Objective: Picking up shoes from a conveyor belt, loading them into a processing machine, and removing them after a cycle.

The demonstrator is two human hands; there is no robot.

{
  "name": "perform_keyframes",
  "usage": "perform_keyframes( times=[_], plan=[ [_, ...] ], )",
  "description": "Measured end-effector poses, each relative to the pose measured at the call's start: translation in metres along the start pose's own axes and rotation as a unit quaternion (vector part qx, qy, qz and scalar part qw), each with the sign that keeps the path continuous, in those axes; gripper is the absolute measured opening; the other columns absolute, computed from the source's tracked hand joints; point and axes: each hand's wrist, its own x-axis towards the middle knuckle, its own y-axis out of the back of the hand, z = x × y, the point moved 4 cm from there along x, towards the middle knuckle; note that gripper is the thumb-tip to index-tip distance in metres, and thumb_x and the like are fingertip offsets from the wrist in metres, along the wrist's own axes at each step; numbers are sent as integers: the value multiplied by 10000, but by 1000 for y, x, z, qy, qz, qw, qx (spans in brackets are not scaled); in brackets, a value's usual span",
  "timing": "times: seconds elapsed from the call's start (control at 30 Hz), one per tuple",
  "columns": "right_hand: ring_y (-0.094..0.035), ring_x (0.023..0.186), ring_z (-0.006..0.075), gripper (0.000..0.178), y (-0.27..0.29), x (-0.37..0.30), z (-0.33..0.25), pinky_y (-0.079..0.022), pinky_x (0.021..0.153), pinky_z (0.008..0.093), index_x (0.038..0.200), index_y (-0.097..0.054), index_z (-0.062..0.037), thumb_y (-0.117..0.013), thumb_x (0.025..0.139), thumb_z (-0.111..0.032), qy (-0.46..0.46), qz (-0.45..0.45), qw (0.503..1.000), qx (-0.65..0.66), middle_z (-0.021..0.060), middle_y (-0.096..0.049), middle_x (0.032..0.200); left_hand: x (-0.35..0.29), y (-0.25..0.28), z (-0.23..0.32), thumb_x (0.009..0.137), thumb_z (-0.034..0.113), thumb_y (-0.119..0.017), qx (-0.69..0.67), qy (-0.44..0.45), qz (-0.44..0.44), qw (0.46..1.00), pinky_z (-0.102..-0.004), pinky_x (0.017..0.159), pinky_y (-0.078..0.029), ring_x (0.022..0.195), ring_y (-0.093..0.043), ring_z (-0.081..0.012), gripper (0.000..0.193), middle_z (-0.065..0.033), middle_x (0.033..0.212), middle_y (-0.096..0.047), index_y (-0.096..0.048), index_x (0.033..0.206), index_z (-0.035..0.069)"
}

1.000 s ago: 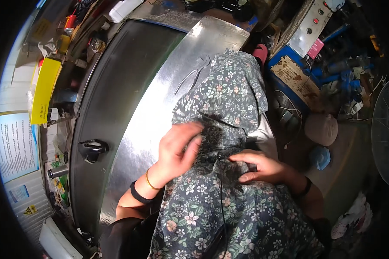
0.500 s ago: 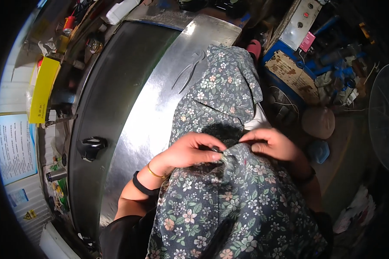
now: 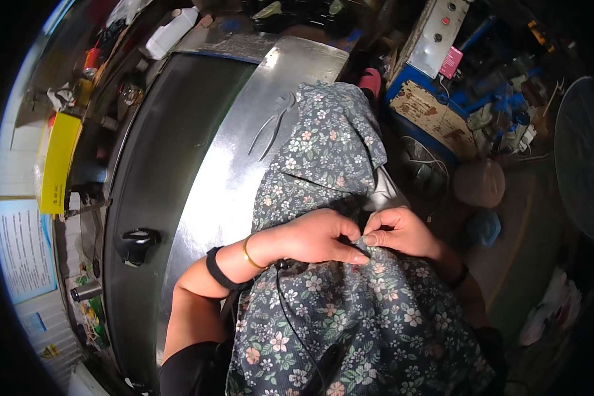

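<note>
A dark floral apron (image 3: 350,317) covers my front and lap. My left hand (image 3: 320,237) is closed at a raised fold of it, thumb stretched along the cloth. Close beside it, my right hand (image 3: 402,232) pinches the same fold between thumb and fingers. Anything small between the fingertips is hidden. From a small black clip-like piece below my left wrist, a thin black cable (image 3: 282,300) runs down over the apron. Long-handled pincers (image 3: 270,129) lie on the shiny metal surface (image 3: 208,191), left of my apron-covered leg.
Left of the metal runs a dark belt (image 3: 155,138), with a glossy black part (image 3: 140,245) on it. A yellow box (image 3: 61,165) and a white jug (image 3: 171,33) stand beyond. At right are a blue-framed control box (image 3: 435,119), a pinkish round container (image 3: 480,183) and a clear disc (image 3: 577,158).
My hands have come closer together at the apron fold. The black cable now shows below my left wrist. The surroundings have shifted slightly in view.
</note>
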Motion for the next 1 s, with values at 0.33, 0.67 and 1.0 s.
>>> perform_keyframes(
  times=[0.33,0.67,1.0],
  plan=[
    [-559,749,39,170,6,-8,21,-458,676,212,934,-668,13,-687,902,-153,-58,20,992,111,-7,-646,797,-17,-31,-41,863,48,-708,-439,27,152,885,-202,726,-506,834,-629,-65,147,-9,934,-701,-704,1003,5],
    [-643,660,186,150,-4,-20,-26,-491,573,277,737,-672,-18,-809,722,-78,193,87,957,-200,66,-648,722,-33,-22,-16,741,13,-748,87,-231,312,917,-300,660,-537,787,-684,-210,161,-48,848,-708,-722,884,82],
    [-626,751,108,158,3,-19,-16,-487,618,244,848,-654,2,-770,803,-97,74,25,996,-40,54,-648,838,-30,-24,-3,681,107,-765,190,-264,331,886,-332,656,-518,751,-646,-211,159,-26,798,-644,-699,825,100]
  ],
)
